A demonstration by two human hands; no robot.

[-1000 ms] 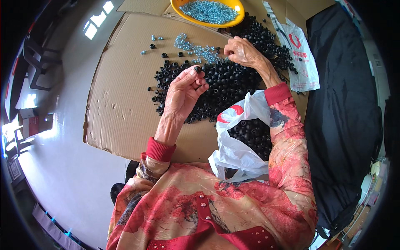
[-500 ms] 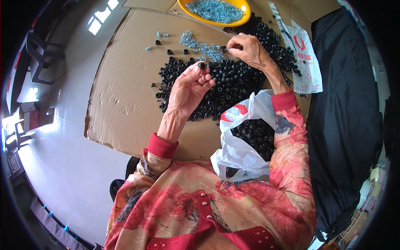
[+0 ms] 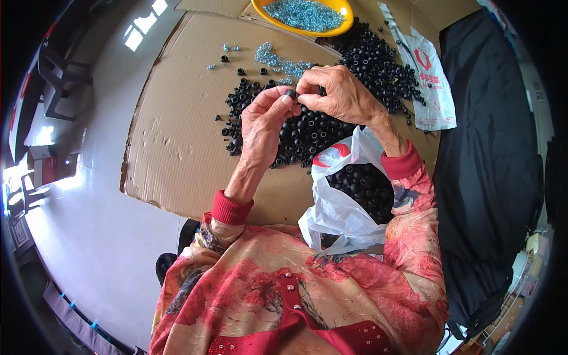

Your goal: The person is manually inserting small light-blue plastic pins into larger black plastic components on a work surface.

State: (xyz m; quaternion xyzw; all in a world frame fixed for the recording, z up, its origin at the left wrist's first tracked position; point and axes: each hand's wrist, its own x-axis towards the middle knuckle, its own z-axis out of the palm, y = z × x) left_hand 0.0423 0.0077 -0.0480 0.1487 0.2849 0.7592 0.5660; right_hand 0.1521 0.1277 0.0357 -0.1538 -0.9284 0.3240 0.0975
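Observation:
Between the thumb and fingers of my left hand (image 3: 260, 127) is a small round black cap (image 3: 290, 94), its hollow end partly visible. My right hand (image 3: 342, 92) meets it from the right, fingertips pinched against the cap's side; whatever they hold is too small and covered to make out. Under both hands spreads a heap of similar black caps (image 3: 310, 133). Just beyond lies a loose scatter of tiny shiny bluish pieces (image 3: 269, 58), partly hidden by my right hand.
A yellow bowl (image 3: 349, 18) of bluish pieces stands at the far edge of the cardboard (image 3: 183, 112). More black caps (image 3: 378, 65) lie far right, beside a flattened white bag (image 3: 436, 112). Near my right forearm, an open white plastic bag (image 3: 331, 216) holds caps. Black cloth (image 3: 491, 160) hangs at right.
My right hand has come from the bluish scatter down and left to the cap in my left hand. The left hand stays nearly in place, its fingers now closer round the cap.

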